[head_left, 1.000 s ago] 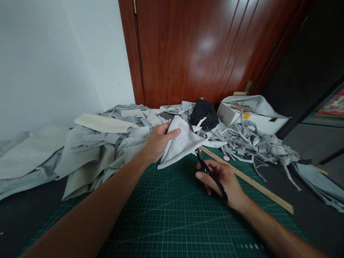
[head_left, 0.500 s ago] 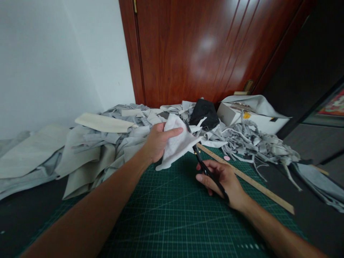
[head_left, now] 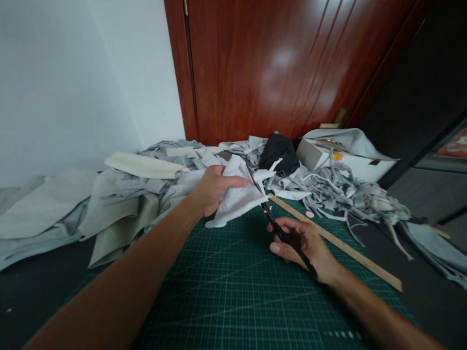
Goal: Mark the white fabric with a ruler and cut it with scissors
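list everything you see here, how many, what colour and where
white fabric piece: one, white, in the left hand
scissors: one, black, in the right hand, blades at the fabric
cutting mat: one, green, beneath both hands
ruler: one, wooden tan, on the mat's right side
disc: one, pink, beside the ruler
fabric pieces: many, grey and cream, left and behind
fabric strips: many, grey, right
black cloth: one, black, before the door
box: one, white, back right
door: one, red-brown, behind
left hand: one
right hand: one
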Available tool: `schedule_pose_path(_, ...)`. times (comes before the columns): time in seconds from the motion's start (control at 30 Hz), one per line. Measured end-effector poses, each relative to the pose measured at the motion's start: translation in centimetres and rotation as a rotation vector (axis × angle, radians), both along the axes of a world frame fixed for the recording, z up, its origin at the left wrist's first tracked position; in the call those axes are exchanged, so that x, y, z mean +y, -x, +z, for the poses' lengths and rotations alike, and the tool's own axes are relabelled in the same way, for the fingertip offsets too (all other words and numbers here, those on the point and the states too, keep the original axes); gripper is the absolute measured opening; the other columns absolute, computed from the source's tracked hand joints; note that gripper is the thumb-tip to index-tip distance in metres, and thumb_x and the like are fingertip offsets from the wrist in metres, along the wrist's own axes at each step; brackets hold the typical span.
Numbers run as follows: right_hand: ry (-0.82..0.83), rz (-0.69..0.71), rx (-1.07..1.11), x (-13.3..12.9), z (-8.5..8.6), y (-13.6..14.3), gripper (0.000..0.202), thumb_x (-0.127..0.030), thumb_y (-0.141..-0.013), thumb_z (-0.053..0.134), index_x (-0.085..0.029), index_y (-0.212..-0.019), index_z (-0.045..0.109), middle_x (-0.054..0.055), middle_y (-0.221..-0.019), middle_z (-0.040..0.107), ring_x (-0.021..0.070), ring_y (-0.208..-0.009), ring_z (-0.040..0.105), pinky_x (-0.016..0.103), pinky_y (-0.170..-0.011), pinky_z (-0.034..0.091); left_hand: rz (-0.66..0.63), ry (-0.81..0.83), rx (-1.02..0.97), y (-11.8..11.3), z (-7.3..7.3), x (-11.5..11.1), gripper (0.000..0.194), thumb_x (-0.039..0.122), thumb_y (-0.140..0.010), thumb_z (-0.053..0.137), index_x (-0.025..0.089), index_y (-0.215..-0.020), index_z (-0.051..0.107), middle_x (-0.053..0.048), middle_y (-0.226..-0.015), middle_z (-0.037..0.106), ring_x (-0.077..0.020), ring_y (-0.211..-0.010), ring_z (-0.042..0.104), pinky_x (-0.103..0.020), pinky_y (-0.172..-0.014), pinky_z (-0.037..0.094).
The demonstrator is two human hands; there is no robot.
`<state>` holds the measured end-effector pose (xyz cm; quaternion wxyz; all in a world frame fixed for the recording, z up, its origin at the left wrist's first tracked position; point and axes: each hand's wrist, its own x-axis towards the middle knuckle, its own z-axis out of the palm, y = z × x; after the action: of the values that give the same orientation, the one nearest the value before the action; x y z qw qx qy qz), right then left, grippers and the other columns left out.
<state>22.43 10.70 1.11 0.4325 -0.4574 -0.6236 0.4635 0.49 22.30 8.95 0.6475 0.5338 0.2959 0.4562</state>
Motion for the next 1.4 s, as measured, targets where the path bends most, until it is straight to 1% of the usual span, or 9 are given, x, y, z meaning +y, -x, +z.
schedule_pose_path(0.2, -0.01, -0.009, -0.012, 0.0, 0.3, 0.2, 0.047, -0.05, -0.076, 0.092, -0.019, -0.102, 0.067, -0.003, -0.074, 0.056, 0.0111, -0.058, 0.045, 0.022, -0.048, 0.037, -0.036, -0.009, 0.029, -0.1, 0.1, -0.3, 0.029, 0.015, -0.058, 0.088, 0.013, -0.086, 0.079, -0.009, -0.083, 0.079, -0.024, -0.074, 0.075, -0.038, -0.072, 0.06)
schedule_pose_path(0.3, -0.004, -0.006, -0.011, -0.1, 0.4, 0.3, 0.048, -0.05, -0.076, 0.093, -0.019, -0.102, 0.067, -0.004, -0.073, 0.056, 0.0109, -0.058, 0.045, 0.022, -0.049, 0.037, -0.035, -0.016, 0.037, 0.0, 0.0, -0.2, 0.027, 0.015, -0.059, 0.087, 0.013, -0.085, 0.079, -0.009, -0.083, 0.079, -0.0242, -0.075, 0.074, -0.039, -0.075, 0.06)
schedule_pose_path(0.43, -0.002, -0.006, -0.02, -0.1, 0.5, 0.3, 0.048, -0.052, -0.075, 0.092, -0.02, -0.101, 0.068, -0.004, -0.072, 0.055, 0.0111, -0.056, 0.046, 0.023, -0.049, 0.037, -0.03, -0.018, 0.039, 0.1, 0.0, 0.0, 0.027, 0.014, -0.06, 0.086, 0.014, -0.085, 0.079, -0.009, -0.082, 0.079, -0.0251, -0.074, 0.074, -0.041, -0.075, 0.06)
schedule_pose_path(0.57, 0.003, -0.013, -0.028, 0.0, 0.5, 0.4, 0.048, -0.052, -0.074, 0.092, -0.02, -0.1, 0.067, -0.004, -0.071, 0.056, 0.0118, -0.057, 0.047, 0.024, -0.05, 0.038, -0.033, -0.024, 0.039, 0.1, 0.1, 0.0, 0.022, 0.013, -0.06, 0.086, 0.014, -0.081, 0.078, -0.008, -0.081, 0.078, -0.0245, -0.073, 0.074, -0.041, -0.075, 0.06)
schedule_pose_path(0.73, -0.002, -0.015, -0.028, -0.1, 0.7, 0.6, 0.047, -0.049, -0.073, 0.095, -0.02, -0.098, 0.067, -0.005, -0.068, 0.056, 0.0107, -0.055, 0.044, 0.023, -0.05, 0.034, -0.028, 0.002, 0.04, 0.1, 0.2, -0.1, 0.027, 0.012, -0.058, 0.087, 0.014, -0.084, 0.079, -0.008, -0.08, 0.078, -0.0239, -0.072, 0.074, -0.039, -0.072, 0.06)
schedule_pose_path(0.87, -0.011, -0.02, -0.061, -0.2, 1.0, 0.7, 0.047, -0.054, -0.075, 0.092, -0.021, -0.095, 0.067, -0.006, -0.065, 0.054, 0.0108, -0.053, 0.044, 0.024, -0.048, 0.033, -0.044, 0.008, 0.037, 0.1, 0.3, -0.1, 0.024, 0.011, -0.059, 0.086, 0.014, -0.082, 0.079, -0.008, -0.078, 0.078, -0.0242, -0.07, 0.074, -0.039, -0.069, 0.059)
schedule_pose_path(1.0, -0.004, -0.026, -0.079, -0.2, 1.1, 0.8, 0.049, -0.057, -0.073, 0.092, -0.021, -0.094, 0.067, -0.006, -0.064, 0.053, 0.0107, -0.051, 0.043, 0.024, -0.047, 0.032, -0.054, 0.017, 0.029, 0.1, 0.4, -0.1, 0.025, 0.01, -0.059, 0.086, 0.014, -0.082, 0.079, -0.008, -0.08, 0.079, -0.0244, -0.072, 0.074, -0.039, -0.07, 0.06)
schedule_pose_path(1.17, -0.005, -0.031, -0.098, -0.2, 1.0, 0.8, 0.049, -0.062, -0.076, 0.088, -0.021, -0.095, 0.067, -0.007, -0.062, 0.051, 0.0112, -0.049, 0.045, 0.024, -0.045, 0.033, -0.048, 0.025, 0.028, 0.1, 0.5, -0.2, 0.023, 0.009, -0.058, 0.086, 0.014, -0.08, 0.078, -0.007, -0.077, 0.078, -0.0235, -0.07, 0.074, -0.038, -0.07, 0.059)
schedule_pose_path(1.4, 0.019, -0.014, -0.069, -0.2, 0.5, 0.6, 0.047, -0.055, -0.076, 0.091, -0.02, -0.097, 0.067, -0.007, -0.062, 0.053, 0.0098, -0.048, 0.044, 0.023, -0.045, 0.035, -0.048, 0.058, 0.024, 0.3, 0.7, -0.2, 0.027, 0.007, -0.058, 0.088, 0.012, -0.082, 0.077, -0.009, -0.081, 0.078, -0.0241, -0.073, 0.074, -0.039, -0.073, 0.059)
